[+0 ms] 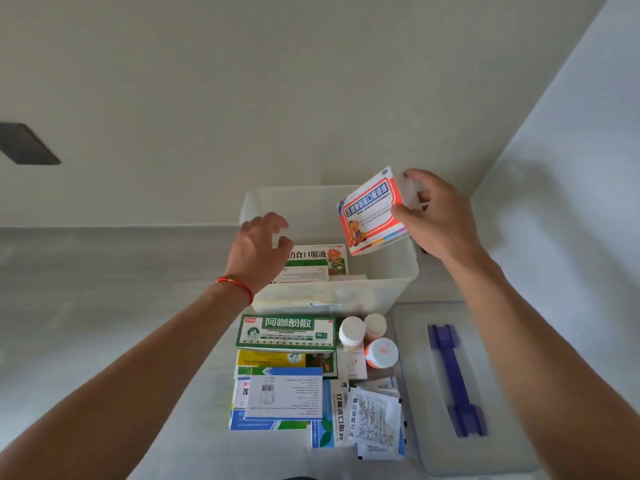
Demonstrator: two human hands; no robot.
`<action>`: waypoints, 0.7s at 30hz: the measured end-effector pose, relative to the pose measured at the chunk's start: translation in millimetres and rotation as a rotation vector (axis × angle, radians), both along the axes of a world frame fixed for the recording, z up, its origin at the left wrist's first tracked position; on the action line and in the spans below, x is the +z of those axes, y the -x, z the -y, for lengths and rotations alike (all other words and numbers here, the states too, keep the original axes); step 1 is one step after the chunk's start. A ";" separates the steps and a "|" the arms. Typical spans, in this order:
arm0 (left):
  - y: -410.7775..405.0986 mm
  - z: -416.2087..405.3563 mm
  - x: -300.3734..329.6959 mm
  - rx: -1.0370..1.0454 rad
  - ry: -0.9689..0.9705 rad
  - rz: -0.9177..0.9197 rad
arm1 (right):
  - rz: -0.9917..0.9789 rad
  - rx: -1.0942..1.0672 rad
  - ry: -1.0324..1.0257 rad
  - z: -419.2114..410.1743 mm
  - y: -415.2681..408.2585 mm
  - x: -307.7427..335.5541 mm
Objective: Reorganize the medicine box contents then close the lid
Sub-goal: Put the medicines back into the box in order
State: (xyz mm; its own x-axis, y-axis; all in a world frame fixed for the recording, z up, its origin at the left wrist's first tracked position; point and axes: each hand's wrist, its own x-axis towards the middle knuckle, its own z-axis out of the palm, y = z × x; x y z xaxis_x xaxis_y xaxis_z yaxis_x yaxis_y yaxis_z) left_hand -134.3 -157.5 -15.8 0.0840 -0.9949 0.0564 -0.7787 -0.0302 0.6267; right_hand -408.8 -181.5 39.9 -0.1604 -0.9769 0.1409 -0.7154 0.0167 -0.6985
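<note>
A translucent white medicine box stands open on the table by the wall. Inside it lies a green-and-white carton. My right hand grips a red, white and blue medicine carton, tilted in the air over the box's right side. My left hand hovers over the box's left side with fingers loosely curled, holding nothing. The clear lid with a purple handle lies flat to the right, in front of the box.
In front of the box lie a green carton, stacked yellow, blue and white cartons, three small bottles, and loose sachets. A wall rises right behind the box. A dark patch marks the wall at left.
</note>
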 end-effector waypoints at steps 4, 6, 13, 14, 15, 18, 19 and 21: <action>1.8 4.9 -29.9 -0.126 -0.130 0.230 | -0.394 0.057 -0.065 23.6 -16.7 -31.0; 2.4 7.1 -33.8 -0.103 -0.144 0.214 | -0.563 0.060 -0.096 33.7 -26.8 -38.1; 2.2 6.3 -36.0 -0.072 -0.085 0.205 | -0.836 0.114 -0.106 55.1 -55.1 -52.8; 2.6 6.3 -36.1 -0.073 -0.079 0.204 | -0.861 0.134 -0.142 54.9 -58.6 -59.1; 2.6 6.5 -36.3 -0.077 -0.075 0.200 | -0.880 0.147 -0.179 54.8 -60.8 -65.7; 2.5 6.6 -36.9 -0.078 -0.071 0.184 | -0.888 0.139 -0.210 58.4 -62.8 -77.8; 2.6 6.5 -37.3 -0.076 -0.065 0.182 | -0.875 0.136 -0.208 60.9 -63.3 -79.3; 2.9 6.4 -37.4 -0.071 -0.055 0.182 | -0.866 0.143 -0.222 63.3 -64.7 -80.9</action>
State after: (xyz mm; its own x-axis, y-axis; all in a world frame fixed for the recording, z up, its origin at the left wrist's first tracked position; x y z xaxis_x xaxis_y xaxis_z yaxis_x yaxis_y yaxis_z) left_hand -137.2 -163.9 -53.2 0.0070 -0.9999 0.0101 -0.8805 -0.0014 0.4740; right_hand -344.2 -244.7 -41.0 0.0390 -0.9985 -0.0387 -0.9946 -0.0425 0.0942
